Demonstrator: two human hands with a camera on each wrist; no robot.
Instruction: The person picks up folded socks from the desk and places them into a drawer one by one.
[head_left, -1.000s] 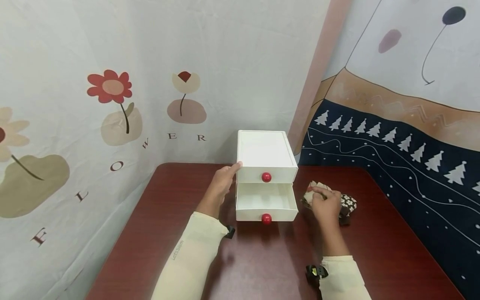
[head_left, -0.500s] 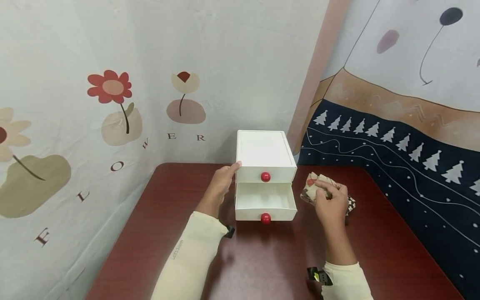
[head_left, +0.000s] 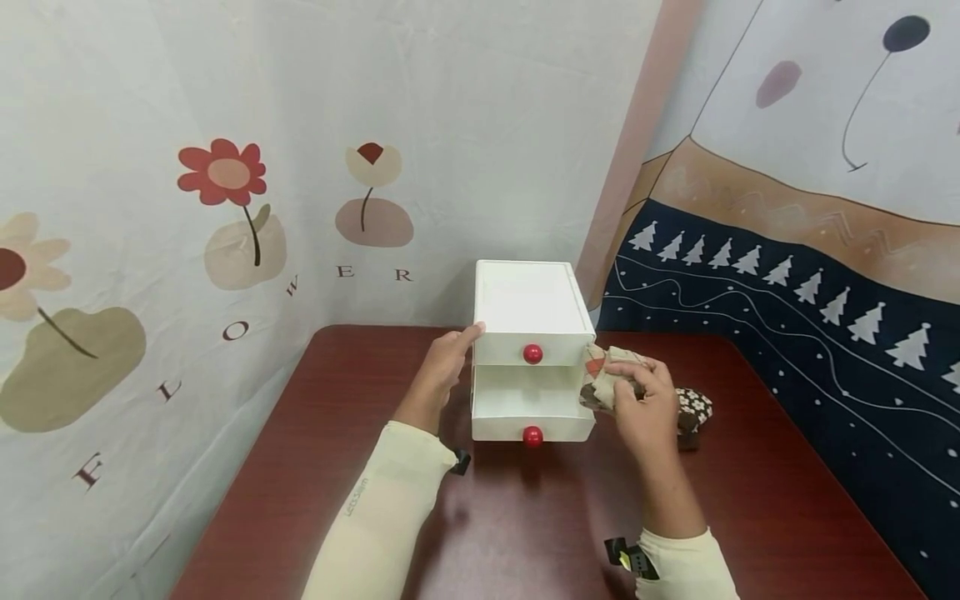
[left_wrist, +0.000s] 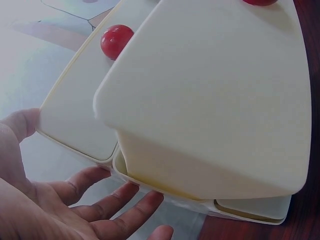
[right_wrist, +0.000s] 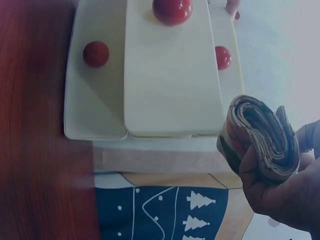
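A small white drawer unit (head_left: 531,296) with red knobs stands on the table, one drawer (head_left: 495,429) pulled out under the top one. My left hand (head_left: 442,367) rests on its left side, thumb at the upper front corner; in the left wrist view the fingers extend along the side wall. My right hand (head_left: 648,412) pinches a folded, rolled cloth (head_left: 600,383), beige with red and dark patches, beside the pulled-out drawer's right edge. In the right wrist view the cloth's layered end (right_wrist: 265,135) faces the camera. Behind the right hand lies a dark brown cloth (head_left: 693,408) with white flowers, partly hidden.
The dark red table (head_left: 360,392) runs up to a flower-printed backdrop (head_left: 480,125). On the right hangs a navy backdrop (head_left: 750,308) with white trees. Below the pulled-out drawer, the right wrist view shows another drawer front (right_wrist: 95,100), pushed in.
My right hand has lifted the beige cloth away from the brown flowered one and carried it left, up to the drawer unit's right edge. The left hand stays in place.
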